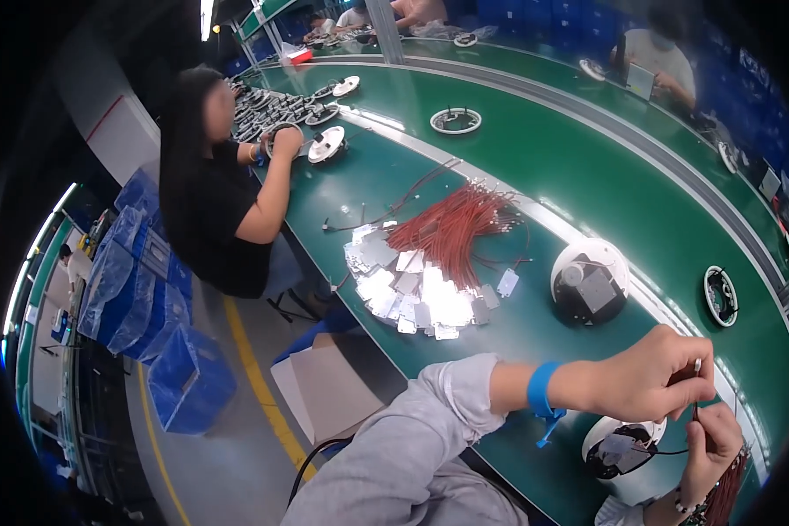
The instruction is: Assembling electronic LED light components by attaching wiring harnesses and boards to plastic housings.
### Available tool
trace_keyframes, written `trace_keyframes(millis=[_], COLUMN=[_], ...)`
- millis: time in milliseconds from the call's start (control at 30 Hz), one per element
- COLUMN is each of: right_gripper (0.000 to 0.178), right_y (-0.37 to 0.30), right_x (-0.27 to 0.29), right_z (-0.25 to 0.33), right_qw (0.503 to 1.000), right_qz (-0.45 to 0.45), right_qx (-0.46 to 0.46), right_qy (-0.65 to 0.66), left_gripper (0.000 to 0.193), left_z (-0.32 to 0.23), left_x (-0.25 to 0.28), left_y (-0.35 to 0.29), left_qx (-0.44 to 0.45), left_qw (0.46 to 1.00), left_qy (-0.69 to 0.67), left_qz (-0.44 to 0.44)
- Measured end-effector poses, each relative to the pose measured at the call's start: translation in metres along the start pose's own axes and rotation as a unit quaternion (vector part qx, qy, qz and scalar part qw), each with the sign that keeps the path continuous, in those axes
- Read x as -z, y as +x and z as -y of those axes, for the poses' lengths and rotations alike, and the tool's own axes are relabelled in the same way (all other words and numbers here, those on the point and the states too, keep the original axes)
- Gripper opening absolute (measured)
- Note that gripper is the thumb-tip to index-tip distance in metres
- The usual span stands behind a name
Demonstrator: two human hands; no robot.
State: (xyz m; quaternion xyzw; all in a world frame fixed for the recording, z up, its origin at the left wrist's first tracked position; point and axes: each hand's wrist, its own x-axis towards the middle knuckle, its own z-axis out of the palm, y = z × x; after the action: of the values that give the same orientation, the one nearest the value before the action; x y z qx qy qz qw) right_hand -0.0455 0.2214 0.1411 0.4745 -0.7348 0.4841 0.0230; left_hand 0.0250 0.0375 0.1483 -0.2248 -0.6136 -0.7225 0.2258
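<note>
Nearest, at right, the left hand (657,377) was curled, thumb and fingers closed in a pinch near the pale tip of a dark cable (671,452). The right hand (717,438), just below it, was likewise closed on the same cable, fingertips together. One cable was thus held at two points, probably so that the short length between them was steady. From the right hand it ran left to a round white housing (653,430) with a dark interior, resting on the green surface (535,326); its nearness presumably left the cable slack. Beside the right forearm, at the right edge, was a bundle of red wires (729,493).

Somewhat farther stood a second housing (622,263), bearing one grey plate (597,289); two housings were counted on this side. To its left lay one small plate (508,281) just beside a heap of plates (421,298), too overlapped to count. A second red bundle (451,232) fanned out behind the heap, perhaps piled there for easy reach.

Beyond, two rings (456,121) (721,296) lay well apart on a green strip (552,149). At far left, one co-worker (210,193) handled a ring-shaped part beside a white disc (326,145), near many crowded dark parts (267,110), not countable.
</note>
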Motion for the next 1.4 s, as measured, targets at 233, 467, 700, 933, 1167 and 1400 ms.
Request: trace_keyframes(millis=[233, 467, 700, 933, 1167, 1400], right_gripper=[0.008, 0.013, 0.02, 0.024, 0.013, 0.01], right_y=[0.007, 0.013, 0.007, 0.004, -0.021, -0.039], right_x=[-0.013, -0.007, -0.001, 0.004, 0.011, 0.0], right_z=[0.012, 0.011, 0.018, 0.008, -0.023, -0.059], right_qw=[0.997, 0.994, 0.994, 0.986, 0.996, 0.991], right_qz=[-0.044, -0.052, -0.048, -0.059, 0.003, 0.018], right_qx=[0.033, 0.087, 0.067, 0.114, -0.047, -0.099], right_qy=[-0.049, -0.049, -0.066, -0.102, -0.071, -0.087], left_gripper=[0.013, 0.019, 0.024, 0.013, 0.029, 0.026], left_z=[0.02, 0.02, 0.013, 0.024, 0.119, 0.141], left_x=[-0.001, 0.008, 0.006, 0.003, 0.006, -0.001], left_y=[0.0, 0.004, 0.001, -0.002, -0.013, -0.022], left_qx=[-0.06, -0.153, -0.156, -0.156, 0.018, 0.157], left_qw=[0.988, 0.949, 0.919, 0.878, 0.964, 0.953], left_qy=[0.143, 0.27, 0.347, 0.447, 0.234, 0.195], left_qz=[-0.018, 0.062, 0.105, 0.075, 0.124, 0.17])
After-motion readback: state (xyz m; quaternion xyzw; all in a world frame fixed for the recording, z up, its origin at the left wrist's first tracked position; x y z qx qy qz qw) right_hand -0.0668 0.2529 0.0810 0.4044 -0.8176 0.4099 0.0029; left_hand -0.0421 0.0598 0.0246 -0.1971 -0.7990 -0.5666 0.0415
